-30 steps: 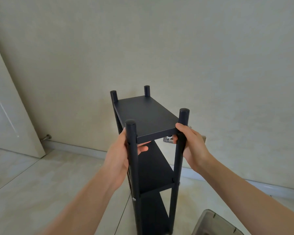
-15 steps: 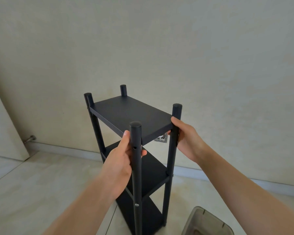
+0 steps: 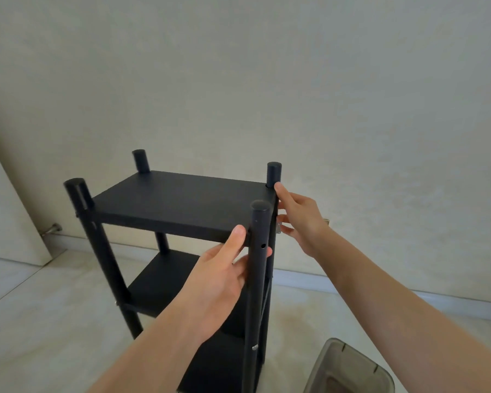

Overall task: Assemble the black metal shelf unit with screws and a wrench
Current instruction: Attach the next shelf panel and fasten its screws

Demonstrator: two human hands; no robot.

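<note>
Soft, even daylight fills the room, dimmer on the upper wall [image 3: 295,80] and brighter on the glossy floor [image 3: 40,307], which shows a faint sheen. Shadows are weak and diffuse. Straight lines bow towards the edges, and the near forearms look slightly soft.

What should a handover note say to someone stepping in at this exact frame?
Left hand: grips the near post under the top shelf, thumb on the shelf's edge.
Right hand: fingers on the shelf's right end by the far-right post.
Shelf unit stands upright on the floor, four posts and three shelves fitted.
An empty hole shows in the near post.
No wrench or loose screws in view; grey bin at lower right.
</note>
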